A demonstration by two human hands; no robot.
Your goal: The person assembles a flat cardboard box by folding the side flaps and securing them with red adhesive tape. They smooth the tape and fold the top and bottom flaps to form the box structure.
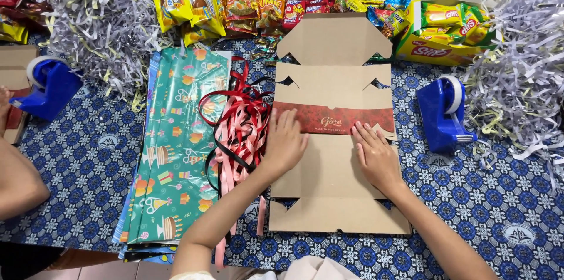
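Head view: a flattened brown cardboard box blank (332, 139) lies on the blue patterned tablecloth (482, 198), its long axis running from twelve to six o'clock, straight away from the person. A red printed band (341, 118) crosses it from nine to three o'clock, just above the middle.

The left hand (286, 142) lies flat on the blank's nine o'clock edge, fingers spread open and pointing toward twelve, fingertips touching the red band. The right hand (376, 153) lies flat toward the three o'clock side, fingers likewise extended and pressing down, gripping nothing. Both hands sit on the card, so neither is the nearer; the larger part of the blank lies at twelve o'clock from the fingertips.

At nine o'clock of the left hand a tangle of red and pink ribbons (238, 130) touches the blank's edge, with green patterned wrapping paper (176, 145) beyond. A blue tape dispenser (445, 112) stands at three o'clock, apart from the blank.
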